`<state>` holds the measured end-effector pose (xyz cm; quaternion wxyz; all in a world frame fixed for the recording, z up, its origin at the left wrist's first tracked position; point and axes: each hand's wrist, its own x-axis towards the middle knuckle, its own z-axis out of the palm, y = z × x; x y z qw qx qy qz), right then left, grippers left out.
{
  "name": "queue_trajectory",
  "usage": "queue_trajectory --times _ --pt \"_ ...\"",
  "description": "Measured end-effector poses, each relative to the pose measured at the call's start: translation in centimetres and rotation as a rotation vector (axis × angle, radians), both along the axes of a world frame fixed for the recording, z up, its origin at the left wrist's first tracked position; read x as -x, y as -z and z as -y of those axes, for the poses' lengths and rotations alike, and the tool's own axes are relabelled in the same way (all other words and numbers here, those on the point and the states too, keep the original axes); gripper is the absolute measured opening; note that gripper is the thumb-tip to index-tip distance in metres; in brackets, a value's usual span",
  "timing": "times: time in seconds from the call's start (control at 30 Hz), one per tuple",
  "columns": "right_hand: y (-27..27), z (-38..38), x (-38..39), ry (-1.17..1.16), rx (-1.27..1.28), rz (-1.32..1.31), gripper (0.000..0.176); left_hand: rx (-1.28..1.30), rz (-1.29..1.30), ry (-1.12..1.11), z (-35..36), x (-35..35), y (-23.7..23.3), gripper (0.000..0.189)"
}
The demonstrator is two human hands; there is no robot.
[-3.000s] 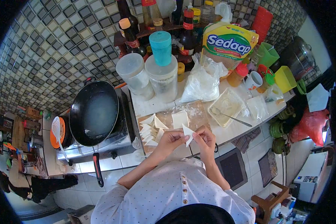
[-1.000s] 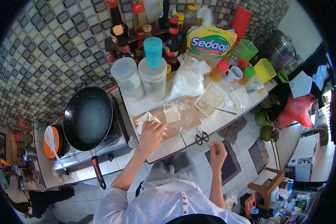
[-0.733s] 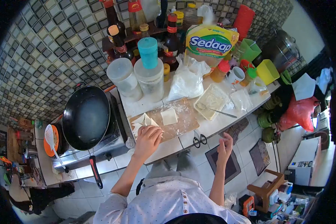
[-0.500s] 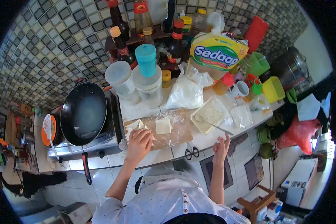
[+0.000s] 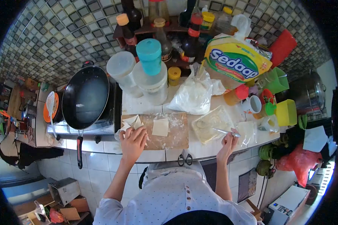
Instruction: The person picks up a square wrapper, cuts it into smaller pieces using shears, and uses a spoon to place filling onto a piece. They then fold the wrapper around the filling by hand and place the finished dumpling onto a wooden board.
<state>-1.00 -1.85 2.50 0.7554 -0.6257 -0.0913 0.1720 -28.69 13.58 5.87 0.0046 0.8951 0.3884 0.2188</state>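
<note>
My left hand (image 5: 133, 144) lies over a pile of white pastry wrappers (image 5: 133, 122) at the left end of the floury cutting board (image 5: 176, 142). Its fingers are spread and bent a little, and they cover part of the pile. One square wrapper (image 5: 160, 127) lies flat by itself near the board's middle. In my right hand (image 5: 226, 147) is the handle of a metal spoon (image 5: 223, 131), closed between the fingers. The spoon points left over a shallow clear tray (image 5: 226, 116) with a pale paste smeared in it; its bowl is hard to make out.
A black frying pan (image 5: 85, 97) with cloudy liquid sits on the stove at left, its handle (image 5: 80, 150) jutting over the edge. Clear tubs (image 5: 151, 84), a bag of white powder (image 5: 193, 93) and bottles stand behind. Scissors (image 5: 184, 160) lie at the counter's front edge.
My right hand has gone from apart from the spoon, fingers raised, to gripping its handle. My left hand stays on the wrapper pile. The camera view has shifted.
</note>
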Motion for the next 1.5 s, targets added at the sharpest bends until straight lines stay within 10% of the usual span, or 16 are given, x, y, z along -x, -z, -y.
queue_trajectory --times 0.67,1.5 --pt "-1.1 -1.1 3.9 0.085 0.057 0.232 0.025 0.053 0.419 0.011 -5.6 1.7 -3.2 0.015" --pt "0.8 -1.3 3.9 0.166 0.221 0.205 0.024 0.226 0.176 0.017 -1.3 3.1 -0.5 0.017"
